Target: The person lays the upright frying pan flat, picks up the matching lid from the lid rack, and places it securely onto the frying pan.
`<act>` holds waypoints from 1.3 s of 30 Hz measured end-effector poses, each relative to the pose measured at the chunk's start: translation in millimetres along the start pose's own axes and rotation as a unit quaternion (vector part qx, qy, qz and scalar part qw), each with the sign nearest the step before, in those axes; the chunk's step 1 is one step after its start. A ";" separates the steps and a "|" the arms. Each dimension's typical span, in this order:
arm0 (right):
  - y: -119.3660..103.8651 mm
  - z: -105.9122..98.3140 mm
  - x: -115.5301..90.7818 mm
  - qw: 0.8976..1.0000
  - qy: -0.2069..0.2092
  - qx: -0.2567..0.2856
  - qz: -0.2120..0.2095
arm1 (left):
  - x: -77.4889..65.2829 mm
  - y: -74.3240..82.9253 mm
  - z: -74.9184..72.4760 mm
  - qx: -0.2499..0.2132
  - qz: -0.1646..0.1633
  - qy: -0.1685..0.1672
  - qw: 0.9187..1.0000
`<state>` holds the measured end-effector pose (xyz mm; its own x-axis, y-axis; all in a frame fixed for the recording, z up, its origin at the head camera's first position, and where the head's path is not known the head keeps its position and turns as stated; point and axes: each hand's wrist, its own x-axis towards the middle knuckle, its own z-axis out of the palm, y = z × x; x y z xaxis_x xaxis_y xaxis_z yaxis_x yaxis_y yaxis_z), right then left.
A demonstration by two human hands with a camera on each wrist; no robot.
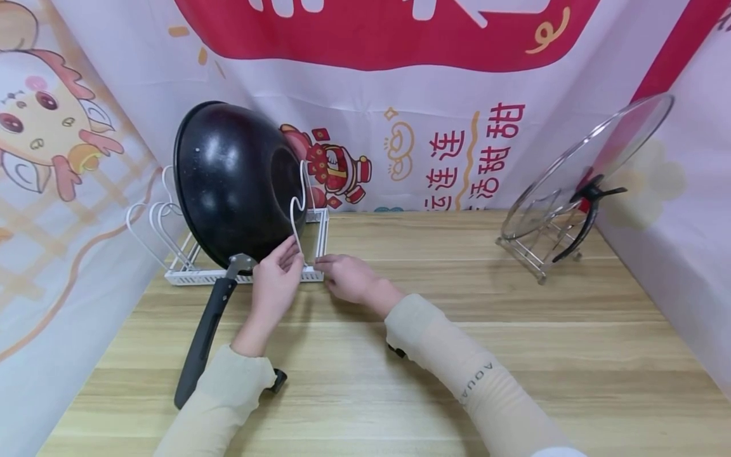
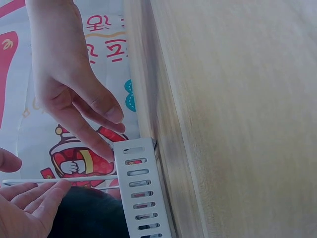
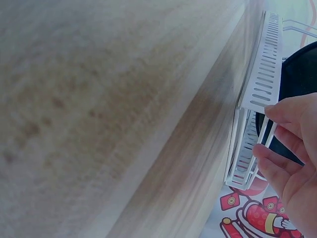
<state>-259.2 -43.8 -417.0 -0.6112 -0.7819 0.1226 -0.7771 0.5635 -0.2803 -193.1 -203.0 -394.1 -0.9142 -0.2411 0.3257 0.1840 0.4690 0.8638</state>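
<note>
A black wok [image 1: 228, 184] stands on its side in a white dish rack [image 1: 200, 277], its outside facing right and its dark handle [image 1: 200, 343] slanting toward the front. My left hand [image 1: 276, 279] is beside the wok at the curved white wire divider [image 1: 294, 219]. In the left wrist view, straight fingers [image 2: 47, 203] lie against that wire, with the thumb apart from it. My right hand [image 1: 355, 279] grips the rack's right front corner; the right wrist view shows its thumb and fingers [image 3: 265, 153] on either side of the end rails.
Toward the right wall, a glass lid [image 1: 594, 155] with a black handle leans in a small metal stand [image 1: 528, 257]. More white wire dividers [image 1: 162, 222] rise at the rack's left. A printed cloth [image 1: 365, 127] hangs behind the wooden table [image 1: 434, 260].
</note>
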 end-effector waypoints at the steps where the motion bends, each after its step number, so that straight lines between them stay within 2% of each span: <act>1: 0.0 -0.4 -0.2 1.000 -0.001 -0.001 0.000 | -0.1 0.6 0.1 0.000 0.000 -0.001 1.000; 30: 2.7 -1.5 -7.0 1.000 -0.003 -0.004 0.007 | -3.4 8.6 3.6 0.015 0.003 -0.020 1.000; 39: 3.9 -2.2 -8.4 1.000 0.004 -0.005 0.005 | -3.7 8.9 6.0 0.001 0.008 -0.014 1.000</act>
<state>-257.5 -34.5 -417.0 -0.6205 -0.7737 0.1281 -0.7723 0.5744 -0.2714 -190.2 -192.8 -389.9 -0.9210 -0.2095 0.3285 0.1978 0.4750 0.8575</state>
